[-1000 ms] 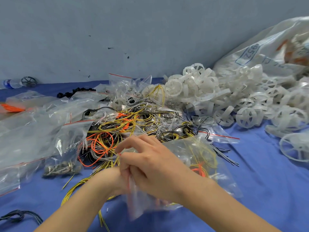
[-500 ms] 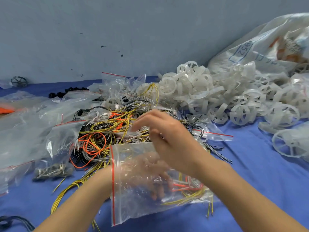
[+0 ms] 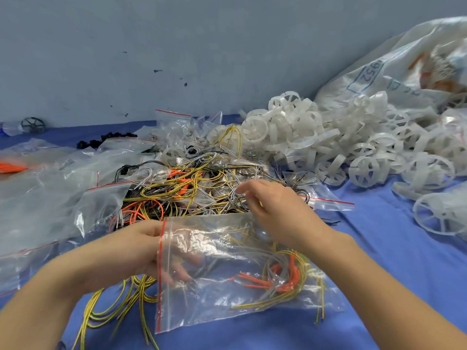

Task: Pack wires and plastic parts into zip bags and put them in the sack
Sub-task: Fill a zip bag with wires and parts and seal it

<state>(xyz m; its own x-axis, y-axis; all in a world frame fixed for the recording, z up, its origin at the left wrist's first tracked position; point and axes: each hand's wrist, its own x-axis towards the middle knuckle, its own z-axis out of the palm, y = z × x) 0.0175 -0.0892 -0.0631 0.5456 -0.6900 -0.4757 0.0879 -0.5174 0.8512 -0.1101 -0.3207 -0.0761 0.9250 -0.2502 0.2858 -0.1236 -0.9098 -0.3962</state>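
so the left hand [image 3: 136, 251] has its fingers [image 3: 177, 270] pushed into the mouth of the clear plastic zip bag [image 3: 227, 299], thumb outside on the red-striped rim, pinching it open. the bag lies flat on the blue tabletop [image 3: 391, 274] in the lower middle of the frame, with a small bunch of orange, yellow and grey wires [image 3: 283, 276] already inside near its right end. the right hand [image 3: 275, 208] is at the near edge of the big tangled pile of yellow, orange, grey and black wires [image 3: 187, 183] in the centre, fingers loosely curled over it. honestly can't tell if it has a strand or nothing.

what i'd worry about: that pile looks like one knot, so tugging one wire probably drags a clump along and it snags on the bag rim. some thin yellow wire ends [image 3: 319, 311] show past the bag's lower right edge, maybe poking through, which could split the plastic. the white woven sack [image 3: 404, 59] sits way off in the upper right behind the heap of white spoked plastic wheels [image 3: 316, 142], so carrying the bag over could knock those about.
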